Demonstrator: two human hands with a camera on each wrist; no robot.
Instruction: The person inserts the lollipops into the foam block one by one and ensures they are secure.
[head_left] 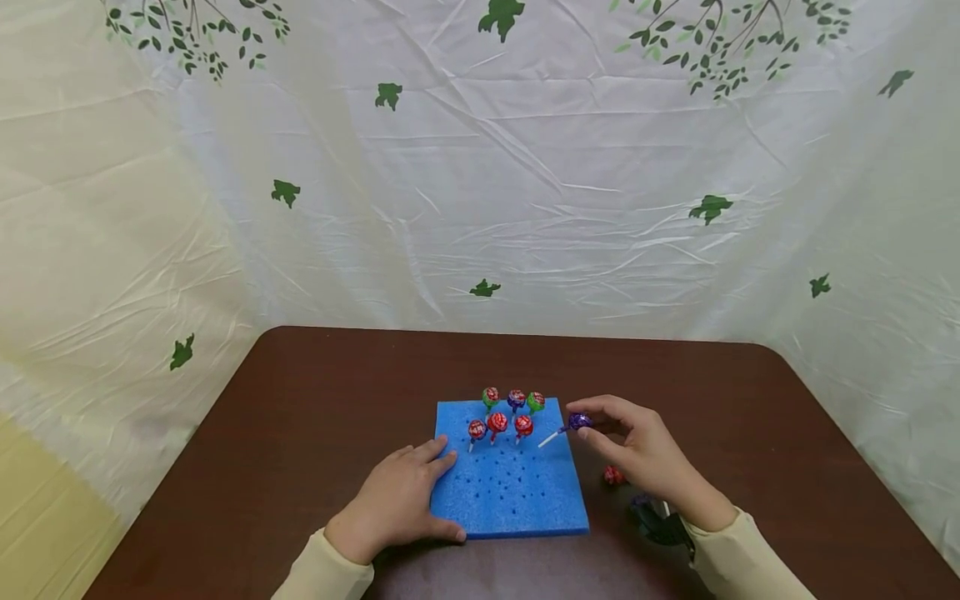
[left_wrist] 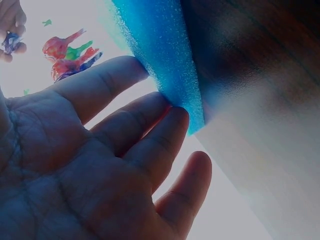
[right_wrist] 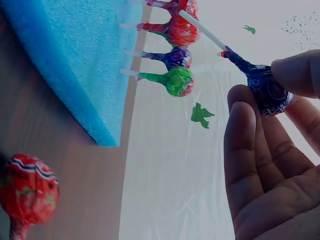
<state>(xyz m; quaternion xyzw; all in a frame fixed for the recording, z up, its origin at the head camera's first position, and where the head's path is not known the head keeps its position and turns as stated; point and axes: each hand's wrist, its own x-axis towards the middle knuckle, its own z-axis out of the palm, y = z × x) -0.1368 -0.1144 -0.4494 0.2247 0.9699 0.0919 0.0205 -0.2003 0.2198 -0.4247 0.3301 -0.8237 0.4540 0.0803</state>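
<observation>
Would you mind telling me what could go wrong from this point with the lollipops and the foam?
The right hand pinches the purple lollipop by its head, stick slanted, so it might miss a hole or dent the blue foam block. Its stick could knock the red lollipops standing close by. The left hand only rests on the foam's edge, so the block might slide.

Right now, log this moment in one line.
left hand rests on blue foam board | right hand pinches purple lollipop | six lollipops stand in board

Blue foam board (head_left: 517, 492) — red, green, purple lollipops (head_left: 497, 422).
</observation>
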